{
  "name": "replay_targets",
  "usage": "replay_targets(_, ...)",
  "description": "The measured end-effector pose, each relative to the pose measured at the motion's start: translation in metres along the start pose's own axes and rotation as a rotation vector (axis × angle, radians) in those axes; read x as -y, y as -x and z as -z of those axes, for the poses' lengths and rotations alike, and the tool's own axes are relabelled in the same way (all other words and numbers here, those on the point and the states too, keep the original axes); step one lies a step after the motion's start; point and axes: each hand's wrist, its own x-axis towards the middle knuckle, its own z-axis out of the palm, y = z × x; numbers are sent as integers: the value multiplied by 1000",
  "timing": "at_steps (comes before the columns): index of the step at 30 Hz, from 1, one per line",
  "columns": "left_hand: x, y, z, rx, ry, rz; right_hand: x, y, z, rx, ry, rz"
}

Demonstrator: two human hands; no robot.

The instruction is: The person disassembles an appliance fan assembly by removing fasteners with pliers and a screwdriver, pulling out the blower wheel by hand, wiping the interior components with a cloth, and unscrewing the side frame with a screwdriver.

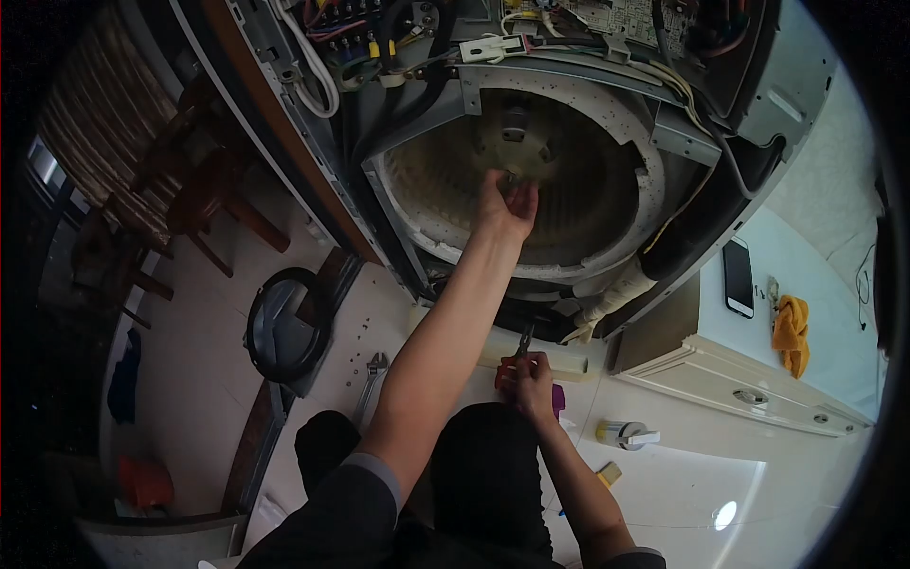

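Reaching into the round opening of an opened machine (645, 204), my left hand (510, 204) is near the metal hub (515, 137). Its fingers are curled together around something too small to make out. Low in front of the machine, my right hand (533, 379) holds pliers with red handles (507, 373), their dark jaws pointing up. A purple object (557, 400) shows just behind that hand. Wires and a circuit board (626, 24) are exposed above the opening.
An adjustable wrench (372, 379) and small screws lie on the floor at left, by a black ring-shaped part (289, 322). A phone (737, 277) and orange cloth (791, 337) rest on a white cabinet (711, 365). A can (621, 434) stands at right.
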Motion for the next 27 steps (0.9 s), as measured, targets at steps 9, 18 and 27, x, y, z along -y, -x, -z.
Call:
replay_targets(9, 7, 8, 2, 13, 35, -15, 5, -2, -6, 0, -58, -2)
replay_targets(18, 8, 12, 6, 36, 12, -10, -4, -10, -4, 17, -113, 9)
replay_targets(27, 7, 9, 10, 120, 51, 31, 6, -7, -10, 13, -138, -27)
